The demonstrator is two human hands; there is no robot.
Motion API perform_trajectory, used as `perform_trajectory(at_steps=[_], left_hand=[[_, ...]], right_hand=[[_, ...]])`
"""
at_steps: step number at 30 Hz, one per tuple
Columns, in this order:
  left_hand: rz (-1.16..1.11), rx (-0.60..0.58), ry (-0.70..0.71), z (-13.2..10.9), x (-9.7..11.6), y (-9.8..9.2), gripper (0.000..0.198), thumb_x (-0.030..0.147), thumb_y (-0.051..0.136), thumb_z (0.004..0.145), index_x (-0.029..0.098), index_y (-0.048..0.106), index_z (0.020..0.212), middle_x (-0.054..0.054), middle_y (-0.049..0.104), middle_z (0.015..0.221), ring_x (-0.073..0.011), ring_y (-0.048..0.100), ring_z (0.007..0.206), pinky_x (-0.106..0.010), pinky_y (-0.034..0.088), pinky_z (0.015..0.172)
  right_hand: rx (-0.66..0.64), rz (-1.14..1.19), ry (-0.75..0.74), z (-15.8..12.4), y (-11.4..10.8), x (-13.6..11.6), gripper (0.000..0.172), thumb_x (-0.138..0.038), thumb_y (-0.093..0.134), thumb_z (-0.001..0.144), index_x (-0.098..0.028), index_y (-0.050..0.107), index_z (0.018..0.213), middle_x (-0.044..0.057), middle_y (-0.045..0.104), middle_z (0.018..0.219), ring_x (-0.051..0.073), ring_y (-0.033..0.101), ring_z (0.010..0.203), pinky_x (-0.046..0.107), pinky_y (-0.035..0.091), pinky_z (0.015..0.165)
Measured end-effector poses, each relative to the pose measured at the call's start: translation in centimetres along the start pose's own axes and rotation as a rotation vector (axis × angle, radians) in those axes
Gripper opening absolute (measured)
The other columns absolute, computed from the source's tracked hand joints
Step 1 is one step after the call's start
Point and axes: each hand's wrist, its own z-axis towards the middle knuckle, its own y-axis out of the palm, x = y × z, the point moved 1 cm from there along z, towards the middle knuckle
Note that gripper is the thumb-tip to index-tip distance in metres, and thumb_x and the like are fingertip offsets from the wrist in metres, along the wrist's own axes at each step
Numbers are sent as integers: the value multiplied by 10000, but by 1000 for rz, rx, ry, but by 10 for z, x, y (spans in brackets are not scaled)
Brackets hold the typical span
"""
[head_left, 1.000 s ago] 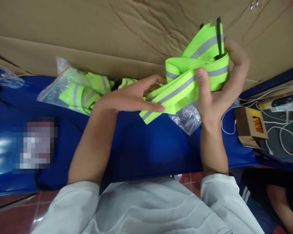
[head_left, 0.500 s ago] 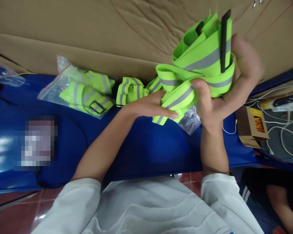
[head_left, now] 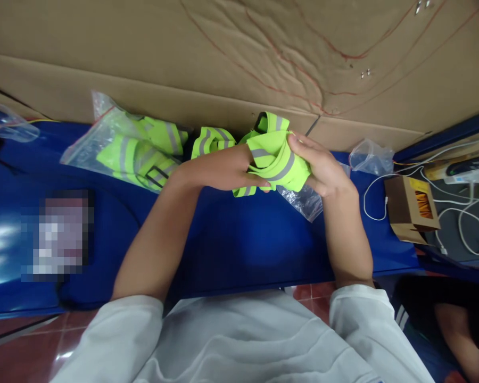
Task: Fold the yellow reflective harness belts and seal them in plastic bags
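A neon-green reflective strap with grey stripes is bunched into a folded bundle above the blue table. My right hand grips the bundle from the right. My left hand closes on its left side, fingers pressed under the folds. Just below the bundle lies a crumpled clear plastic bag. Behind my left hand rests another folded green strap.
A clear zip bag holding green straps lies at the left. A big cardboard sheet stands behind the table. At the right are a small brown box, white cables and another clear bag.
My right hand has brought the strap down from high at the right to the table's middle. The strap is now squeezed into a tight bundle between both hands.
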Motion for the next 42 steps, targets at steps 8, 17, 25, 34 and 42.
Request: perform_trajectory(at_steps=[8,17,25,34,42], left_hand=[[-163,95,-111,4,-5,1,357,327,843,731,142,753,1022,-34,742,971,-299,715,1077,-446,521,1083],[-332,209,-131,4,18,13,302,322,881,722,152,775,948,-36,758,935,-332,715,1088,-496,538,1056],[-337,458,-238,3,18,12,357,331,942,715,143,795,980,-44,769,897,-325,724,1136,-360,538,1028],[-470,654,39,6,22,9,430,326,881,829,174,746,1208,-48,789,1241,-298,696,1257,-391,545,1109],[-1027,632,107,28,9,34,425,229,877,800,214,711,1192,-50,786,1283,-312,702,1319,-457,575,1151]], right_hand=[[206,-477,-364,-23,2,-27,505,-554,563,1068,-257,627,1471,46,695,1444,214,655,1362,403,516,1190],[237,-770,-411,-33,22,-42,606,-545,735,967,-251,574,1472,58,657,1500,272,619,1399,447,495,1233],[415,-527,-475,-28,13,-33,530,-623,749,922,-267,567,1270,47,694,1352,250,692,1233,457,578,1119],[312,220,-229,-13,36,-22,422,-603,665,979,-274,599,1234,27,758,1122,235,738,1134,429,651,998],[371,338,-276,-3,44,-9,508,-602,630,985,-272,598,1370,43,698,1404,230,594,1445,464,536,1208]])
